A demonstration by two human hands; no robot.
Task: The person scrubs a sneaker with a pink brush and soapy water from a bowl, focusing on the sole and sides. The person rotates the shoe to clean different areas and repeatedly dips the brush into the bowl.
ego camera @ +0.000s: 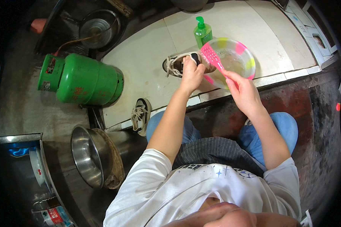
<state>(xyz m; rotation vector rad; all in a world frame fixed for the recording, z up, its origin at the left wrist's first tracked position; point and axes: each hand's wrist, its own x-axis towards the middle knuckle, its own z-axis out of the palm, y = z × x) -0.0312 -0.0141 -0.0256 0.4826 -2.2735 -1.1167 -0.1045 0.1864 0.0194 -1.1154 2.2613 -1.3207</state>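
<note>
A black-and-white lace-up sneaker (174, 65) is gripped by my left hand (192, 72), with its heel end over the near-left rim of a plastic basin (250, 61). My right hand (241, 92) holds a pink scrubbing brush (212, 56) by its handle. The brush's bristles are at the sneaker's heel end; whether they press on it I cannot tell. Cloudy, sudsy water (230, 66) lies in the white basin, which has pink and yellow patches. Behind the basin stands a green pump bottle (202, 33). A second, matching sneaker (140, 115) rests at the tiled ledge's front edge, by my left knee.
The pale tiled ledge (139, 76) ends in a raised front edge before my knees. A green gas cylinder (88, 79) is at the left, with a hose running to a dark stove area holding a metal pan (98, 31). A steel bowl (86, 156) leans low at the left.
</note>
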